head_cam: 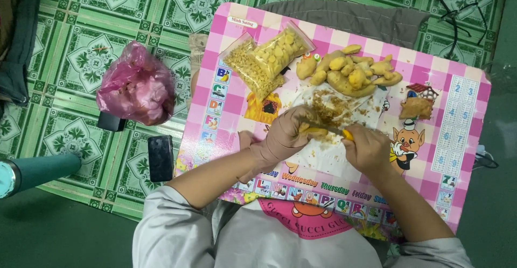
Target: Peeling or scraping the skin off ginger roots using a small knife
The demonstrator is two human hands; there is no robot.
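A yellow peeled ginger piece (314,132) sits pinched in the gloved left hand (283,136) over white paper (328,160) at the middle of the pink checked table (463,117). The bare right hand (368,148) is closed round a yellow-handled knife (344,134). Beyond lie one ginger pile (350,71) and two clear bags (269,58); the table's right side is open.

On the worktop (431,79), the pile of peeled roots (350,71) lies at the far middle, with 2 clear bags (266,61) to its left. A heap of peelings (334,106) sits just near of the pile. On the floor (81,58) left of the worktop lie a plastic bag (137,85) and, nearer, a phone (160,157).
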